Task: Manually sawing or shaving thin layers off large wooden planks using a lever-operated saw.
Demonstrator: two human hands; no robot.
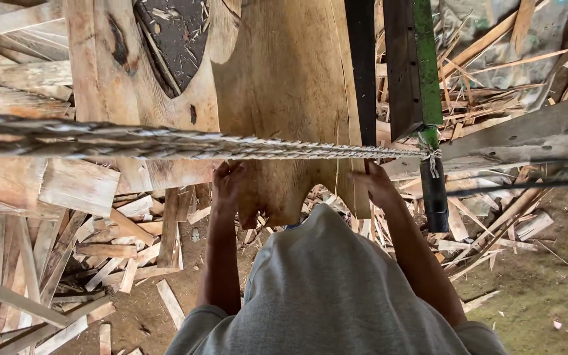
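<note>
Scraps [100, 256]: pale offcuts heaped on the ground, lower left.
Rope [185, 144]: twisted, crossing the frame from the left to a green post [428, 79].
Left hand [228, 181]: fingers curled around the slab's left edge.
Slab [284, 98]: centre frame, broad, tan, rough-sawn, lower end uneven.
Right hand [376, 184]: fingers closed on the slab's right edge.

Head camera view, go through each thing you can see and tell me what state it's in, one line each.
Plank: flat, near end gripped at both edges.
Left hand: closed on the plank's left edge.
Right hand: pressed on the plank's right edge.
Rope: twisted, pulled taut across the view, tied to the post.
Green post: upright, rope knotted round it.
Offcuts: loose, scattered on the ground.
</note>
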